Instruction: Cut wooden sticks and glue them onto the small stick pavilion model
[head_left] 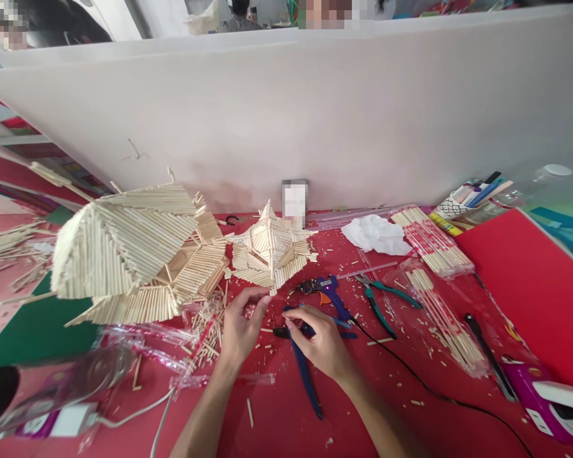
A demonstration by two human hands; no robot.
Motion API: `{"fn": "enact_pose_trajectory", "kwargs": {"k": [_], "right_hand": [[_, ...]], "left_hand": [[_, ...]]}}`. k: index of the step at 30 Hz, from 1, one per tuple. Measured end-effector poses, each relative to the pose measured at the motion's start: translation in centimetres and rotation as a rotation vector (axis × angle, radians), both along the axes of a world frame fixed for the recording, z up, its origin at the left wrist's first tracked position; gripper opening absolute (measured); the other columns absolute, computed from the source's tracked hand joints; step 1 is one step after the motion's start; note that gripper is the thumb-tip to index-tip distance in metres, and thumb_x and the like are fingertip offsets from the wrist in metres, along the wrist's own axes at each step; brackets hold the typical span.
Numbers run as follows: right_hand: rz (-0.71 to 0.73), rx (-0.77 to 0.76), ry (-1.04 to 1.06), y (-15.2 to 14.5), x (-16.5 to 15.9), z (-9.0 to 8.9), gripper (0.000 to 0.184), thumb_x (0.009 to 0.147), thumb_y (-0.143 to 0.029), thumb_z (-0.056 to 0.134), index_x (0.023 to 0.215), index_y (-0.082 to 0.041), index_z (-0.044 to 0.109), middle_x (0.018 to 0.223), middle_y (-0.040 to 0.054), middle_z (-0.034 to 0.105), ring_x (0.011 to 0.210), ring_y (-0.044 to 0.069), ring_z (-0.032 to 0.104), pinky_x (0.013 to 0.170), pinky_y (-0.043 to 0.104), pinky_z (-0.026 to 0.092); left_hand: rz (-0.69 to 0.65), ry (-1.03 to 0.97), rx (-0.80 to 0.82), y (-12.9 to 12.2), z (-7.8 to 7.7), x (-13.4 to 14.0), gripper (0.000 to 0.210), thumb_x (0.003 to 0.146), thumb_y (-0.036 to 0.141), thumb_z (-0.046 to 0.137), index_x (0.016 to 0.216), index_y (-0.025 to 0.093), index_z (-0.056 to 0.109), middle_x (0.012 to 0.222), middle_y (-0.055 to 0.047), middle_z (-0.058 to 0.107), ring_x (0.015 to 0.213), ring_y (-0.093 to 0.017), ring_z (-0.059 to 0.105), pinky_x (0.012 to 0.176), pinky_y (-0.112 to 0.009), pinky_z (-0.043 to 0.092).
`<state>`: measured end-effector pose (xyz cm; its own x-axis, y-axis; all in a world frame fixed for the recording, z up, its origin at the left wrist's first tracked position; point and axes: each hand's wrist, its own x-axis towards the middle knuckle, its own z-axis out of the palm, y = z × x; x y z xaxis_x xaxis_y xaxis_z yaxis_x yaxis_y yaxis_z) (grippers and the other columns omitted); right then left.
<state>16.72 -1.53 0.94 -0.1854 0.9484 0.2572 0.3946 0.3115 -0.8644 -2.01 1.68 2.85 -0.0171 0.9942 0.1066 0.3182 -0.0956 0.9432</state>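
A small pagoda-like roof model (270, 245) made of thin wooden sticks stands in front of me. My left hand (241, 327) has its thumb and forefinger closed at the model's front corner. Close by on the right, my right hand (322, 337) is closed in a pinch, and what lies between its fingertips is too small to make out. Blue-handled pliers (306, 378) lie partly under the right hand. Just beyond it rests a blue glue gun (332, 296) with an orange trigger and a clear glue stick at its back.
A larger stick-roof model (128, 242) stands on the left above a green sheet (38, 318). Cut sticks (209, 324) are heaped beside it. Green-handled pliers (379, 302), packed chopsticks (432, 242), crumpled tissue (376, 235) and a black cutter (489, 356) lie right. A white panel (315, 121) stands behind.
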Motion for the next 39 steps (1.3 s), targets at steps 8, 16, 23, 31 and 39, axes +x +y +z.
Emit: {"fn": "enact_pose_trajectory", "kwargs": {"k": [8, 16, 23, 31, 39], "right_hand": [[-0.033, 0.002, -0.003, 0.01, 0.08, -0.06, 0.015, 0.099, -0.027, 0.057, 0.101, -0.023, 0.072, 0.089, 0.0059, 0.077, 0.079, 0.02, 0.072, 0.076, 0.031, 0.059], [-0.073, -0.079, 0.105, 0.13, 0.48, -0.49, 0.012, 0.096, -0.03, 0.063, 0.103, -0.022, 0.07, 0.097, 0.0065, 0.079, 0.085, 0.02, 0.076, 0.081, 0.03, 0.062], [-0.081, -0.101, 0.125, 0.2, 0.64, -0.4, 0.013, 0.096, -0.031, 0.063, 0.103, -0.022, 0.07, 0.097, 0.0068, 0.08, 0.086, 0.02, 0.077, 0.081, 0.031, 0.062], [-0.076, -0.101, 0.124, 0.16, 0.62, -0.69, 0.013, 0.096, -0.029, 0.063, 0.103, -0.021, 0.07, 0.098, 0.0074, 0.08, 0.087, 0.02, 0.077, 0.083, 0.031, 0.062], [-0.064, -0.114, 0.149, 0.21, 0.73, -0.58, 0.012, 0.095, -0.027, 0.064, 0.104, -0.022, 0.07, 0.097, 0.0058, 0.079, 0.086, 0.02, 0.077, 0.08, 0.029, 0.061]], "left_hand": [[-0.001, 0.051, 0.032, 0.05, 0.54, 0.16, 0.027, 0.096, 0.044, 0.064, 0.101, 0.02, 0.075, 0.088, -0.006, 0.077, 0.083, -0.021, 0.073, 0.081, -0.032, 0.059], [0.006, 0.046, 0.06, -0.08, 0.1, 0.06, 0.025, 0.094, 0.043, 0.066, 0.101, 0.019, 0.073, 0.091, -0.006, 0.078, 0.081, -0.019, 0.073, 0.077, -0.029, 0.059], [0.001, 0.053, 0.107, 0.1, 0.24, 0.3, 0.022, 0.096, 0.04, 0.065, 0.097, 0.02, 0.074, 0.089, -0.005, 0.077, 0.081, -0.018, 0.073, 0.076, -0.027, 0.058], [0.009, 0.064, 0.114, 0.08, -0.01, 0.26, 0.019, 0.095, 0.037, 0.065, 0.098, 0.02, 0.074, 0.089, -0.004, 0.077, 0.082, -0.018, 0.073, 0.077, -0.027, 0.057], [0.012, 0.031, 0.1, -0.13, -0.05, 0.13, 0.021, 0.095, 0.037, 0.067, 0.103, 0.018, 0.071, 0.089, -0.005, 0.076, 0.08, -0.018, 0.072, 0.075, -0.027, 0.057]]}}
